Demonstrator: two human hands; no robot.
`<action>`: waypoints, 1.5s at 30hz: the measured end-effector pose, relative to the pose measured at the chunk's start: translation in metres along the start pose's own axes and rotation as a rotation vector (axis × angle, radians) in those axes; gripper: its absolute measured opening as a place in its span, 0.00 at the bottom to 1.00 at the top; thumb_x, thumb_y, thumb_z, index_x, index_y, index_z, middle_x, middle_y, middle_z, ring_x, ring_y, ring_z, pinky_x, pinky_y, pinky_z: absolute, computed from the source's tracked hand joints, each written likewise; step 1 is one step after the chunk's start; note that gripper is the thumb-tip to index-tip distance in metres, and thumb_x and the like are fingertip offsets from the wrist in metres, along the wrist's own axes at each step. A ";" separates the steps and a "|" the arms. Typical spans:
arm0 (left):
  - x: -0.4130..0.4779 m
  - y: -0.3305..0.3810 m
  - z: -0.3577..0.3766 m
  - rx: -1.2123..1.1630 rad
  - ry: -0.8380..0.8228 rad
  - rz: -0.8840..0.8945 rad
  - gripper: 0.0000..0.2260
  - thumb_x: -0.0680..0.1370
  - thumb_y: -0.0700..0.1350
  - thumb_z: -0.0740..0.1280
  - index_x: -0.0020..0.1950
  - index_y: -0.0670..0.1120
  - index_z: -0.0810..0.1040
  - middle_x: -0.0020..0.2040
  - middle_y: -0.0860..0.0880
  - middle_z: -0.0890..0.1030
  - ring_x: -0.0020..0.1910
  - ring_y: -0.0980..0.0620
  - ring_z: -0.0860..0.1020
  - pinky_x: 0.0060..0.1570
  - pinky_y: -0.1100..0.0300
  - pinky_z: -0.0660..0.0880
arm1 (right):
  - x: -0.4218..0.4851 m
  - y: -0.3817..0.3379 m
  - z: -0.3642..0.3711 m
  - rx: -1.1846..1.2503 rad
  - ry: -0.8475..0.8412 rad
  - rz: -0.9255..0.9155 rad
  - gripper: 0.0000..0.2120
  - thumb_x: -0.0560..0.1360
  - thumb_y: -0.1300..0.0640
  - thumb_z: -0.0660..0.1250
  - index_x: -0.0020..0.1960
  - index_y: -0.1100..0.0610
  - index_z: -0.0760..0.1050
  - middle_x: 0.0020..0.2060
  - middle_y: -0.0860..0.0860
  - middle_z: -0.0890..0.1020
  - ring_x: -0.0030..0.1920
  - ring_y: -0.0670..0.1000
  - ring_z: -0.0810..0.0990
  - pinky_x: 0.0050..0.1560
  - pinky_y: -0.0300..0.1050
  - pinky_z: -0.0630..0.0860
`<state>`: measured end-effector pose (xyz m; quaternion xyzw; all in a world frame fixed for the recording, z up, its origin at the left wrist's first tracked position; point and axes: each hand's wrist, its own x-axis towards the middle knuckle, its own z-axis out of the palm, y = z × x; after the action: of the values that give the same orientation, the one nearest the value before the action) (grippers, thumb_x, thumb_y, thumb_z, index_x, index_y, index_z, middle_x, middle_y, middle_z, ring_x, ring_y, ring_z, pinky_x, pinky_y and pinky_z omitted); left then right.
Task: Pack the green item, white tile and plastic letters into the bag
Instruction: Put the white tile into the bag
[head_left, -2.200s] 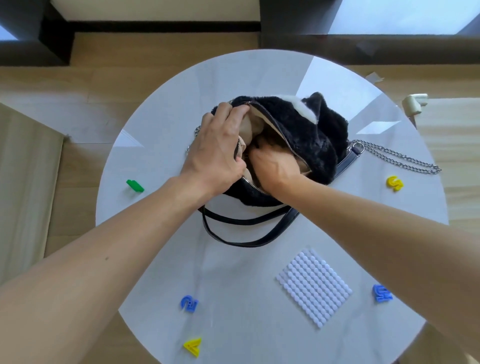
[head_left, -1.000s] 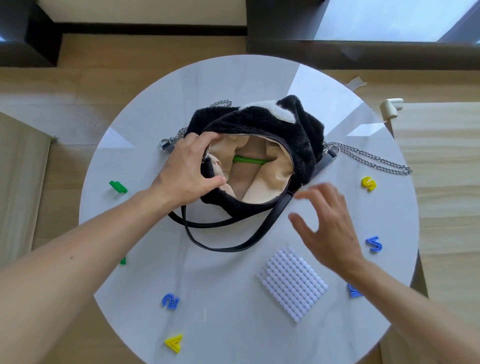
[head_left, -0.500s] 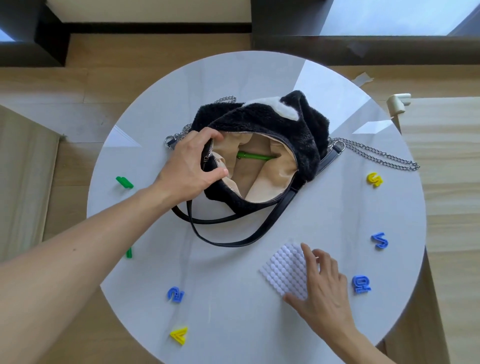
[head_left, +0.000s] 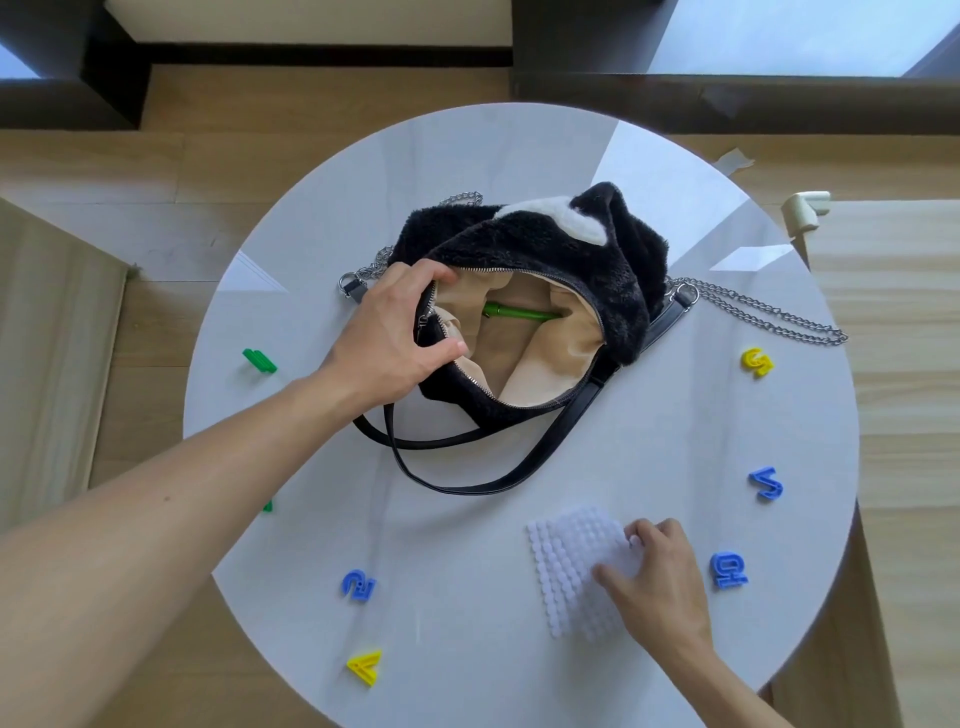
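Observation:
A black furry bag (head_left: 587, 260) lies open in the middle of the round white table (head_left: 493, 171). A green item (head_left: 519, 313) rests inside on its beige lining. My left hand (head_left: 389, 338) grips the bag's left zipper edge and holds the mouth open. My right hand (head_left: 654, 577) pinches the right side of the white studded tile (head_left: 566, 561), whose edge is lifting off the table. Plastic letters lie around: green (head_left: 260, 361), blue (head_left: 358, 585), yellow (head_left: 365, 666), blue (head_left: 728, 570), blue (head_left: 767, 483), yellow (head_left: 757, 361).
The bag's black straps (head_left: 467, 486) loop toward me on the table. Its metal chain (head_left: 763, 319) trails to the right edge. A small green piece (head_left: 267, 505) peeks out beside my left forearm. Wooden floor surrounds the table.
My right hand left the bag, where the green item now lies, swept down to the white tile and closed on its right side. My left hand stayed on the bag's edge.

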<state>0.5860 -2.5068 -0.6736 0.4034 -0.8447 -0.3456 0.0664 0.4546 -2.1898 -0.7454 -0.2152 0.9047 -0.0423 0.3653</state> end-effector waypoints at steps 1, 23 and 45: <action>0.000 0.000 0.000 -0.003 0.003 0.001 0.26 0.70 0.49 0.75 0.66 0.51 0.73 0.58 0.50 0.75 0.55 0.55 0.71 0.50 0.78 0.62 | -0.001 0.000 -0.002 0.052 0.011 0.005 0.13 0.70 0.53 0.75 0.50 0.52 0.74 0.51 0.49 0.74 0.45 0.48 0.76 0.36 0.39 0.69; -0.002 0.003 0.002 -0.029 0.006 0.000 0.27 0.70 0.47 0.75 0.68 0.50 0.72 0.58 0.48 0.75 0.57 0.53 0.73 0.54 0.65 0.65 | -0.020 -0.047 -0.098 1.083 -0.342 0.080 0.07 0.74 0.64 0.70 0.51 0.65 0.79 0.41 0.61 0.86 0.38 0.64 0.83 0.42 0.58 0.74; -0.006 0.010 0.005 -0.043 0.053 0.037 0.24 0.72 0.44 0.72 0.68 0.51 0.72 0.56 0.52 0.74 0.51 0.58 0.72 0.51 0.81 0.64 | 0.047 -0.180 -0.082 0.668 0.174 -0.177 0.20 0.80 0.62 0.63 0.70 0.50 0.73 0.63 0.41 0.75 0.70 0.49 0.73 0.62 0.42 0.70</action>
<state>0.5819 -2.4953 -0.6694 0.3951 -0.8424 -0.3514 0.1036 0.4333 -2.3788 -0.6740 -0.1572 0.8465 -0.3855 0.3318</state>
